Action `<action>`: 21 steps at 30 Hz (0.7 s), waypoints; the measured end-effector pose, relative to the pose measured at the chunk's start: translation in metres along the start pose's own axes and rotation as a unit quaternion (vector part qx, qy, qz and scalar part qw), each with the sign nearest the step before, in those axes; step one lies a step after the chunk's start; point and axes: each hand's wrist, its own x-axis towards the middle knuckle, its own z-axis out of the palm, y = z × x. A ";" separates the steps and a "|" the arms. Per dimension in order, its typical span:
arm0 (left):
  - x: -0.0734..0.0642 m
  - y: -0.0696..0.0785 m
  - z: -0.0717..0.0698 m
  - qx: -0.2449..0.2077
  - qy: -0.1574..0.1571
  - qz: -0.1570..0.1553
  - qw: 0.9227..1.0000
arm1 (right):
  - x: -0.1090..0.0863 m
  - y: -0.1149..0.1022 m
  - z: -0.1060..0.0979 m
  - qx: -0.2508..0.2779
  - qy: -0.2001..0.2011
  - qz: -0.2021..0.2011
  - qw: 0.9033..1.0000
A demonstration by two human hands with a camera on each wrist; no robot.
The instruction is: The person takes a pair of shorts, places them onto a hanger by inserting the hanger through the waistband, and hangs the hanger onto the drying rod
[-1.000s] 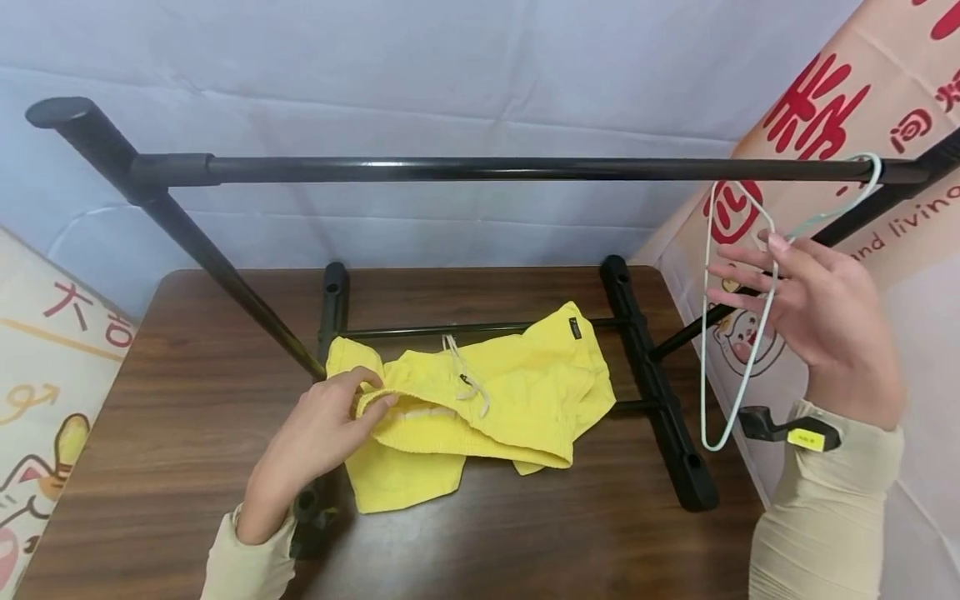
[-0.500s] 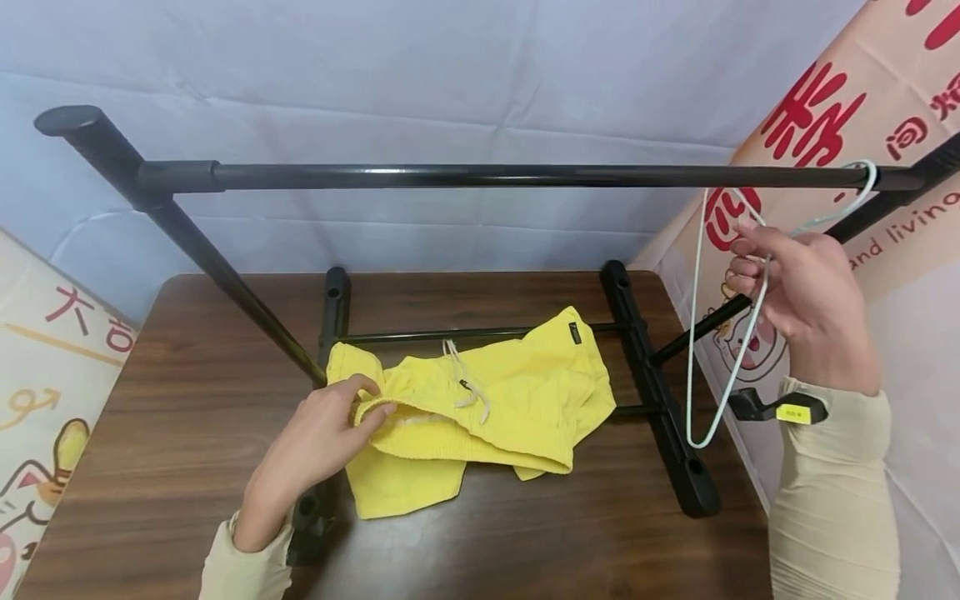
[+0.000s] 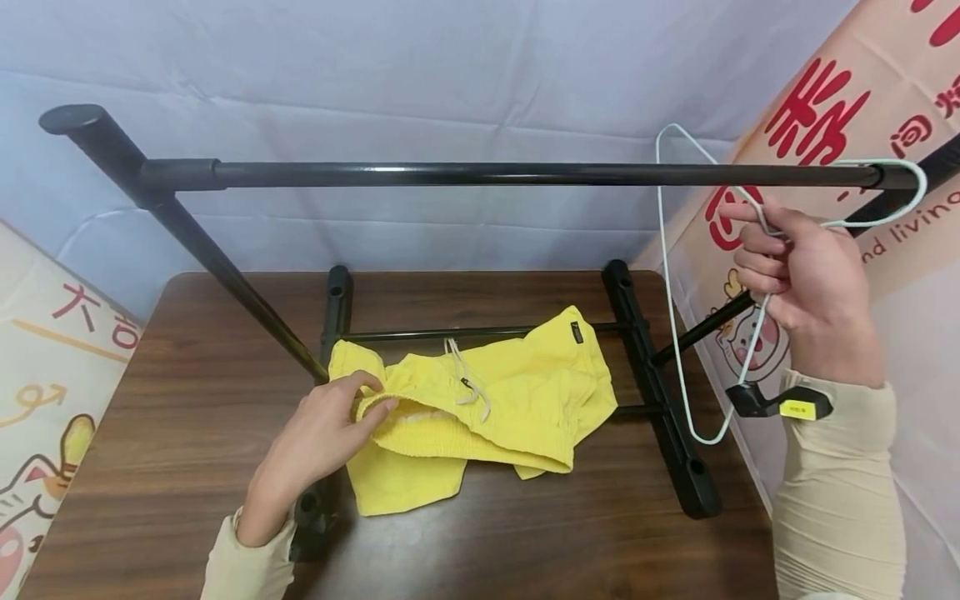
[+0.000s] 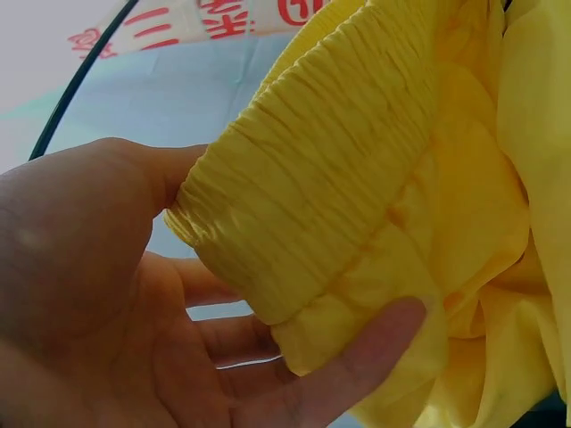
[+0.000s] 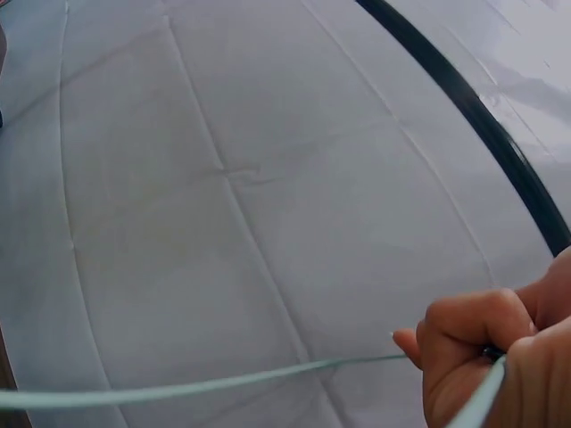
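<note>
Yellow shorts [image 3: 525, 400] with an elastic waistband and white drawstring lie across the lower bars of the black rack. My left hand [image 3: 311, 437] pinches the waistband edge at its left end; the left wrist view shows the thumb and fingers about the gathered waistband [image 4: 294, 178]. At the right, my right hand [image 3: 817, 275] grips a pale mint wire hanger [image 3: 707, 442] near its neck, fingers curled round the wire. The hanger's hook loops around the right end of the rack's top bar [image 3: 450, 174]. In the right wrist view the hanger wire [image 5: 223, 383] runs into the curled hand.
The black rack has slanted posts [image 3: 232, 283] and thick feet [image 3: 660, 400] on a brown wooden table [image 3: 187, 367]. White cloth [image 3: 420, 75] hangs behind. Printed banners stand at the left [image 3: 52, 400] and right [image 3: 817, 108].
My right hand has gone from spread fingers to gripping the hanger. The hanger has tilted: its far corner now rises above the top bar and its hook reaches further right. My left hand stays put.
</note>
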 end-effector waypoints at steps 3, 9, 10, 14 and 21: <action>0.001 0.002 0.001 -0.007 0.009 0.004 1.000 | -0.001 -0.001 0.003 0.006 -0.039 -0.003 0.999; 0.004 0.005 0.003 -0.020 0.016 -0.001 1.000 | -0.008 -0.001 0.011 -0.037 -0.072 -0.022 0.997; 0.005 0.005 0.003 -0.021 0.018 -0.003 1.000 | -0.010 0.001 0.012 -0.047 -0.075 -0.025 0.996; 0.007 0.007 0.002 -0.035 0.017 -0.012 0.999 | -0.021 0.009 0.014 -0.085 -0.101 -0.042 0.990; 0.013 0.010 -0.007 -0.084 0.022 -0.011 0.996 | -0.051 0.035 0.017 -0.153 -0.106 -0.089 0.978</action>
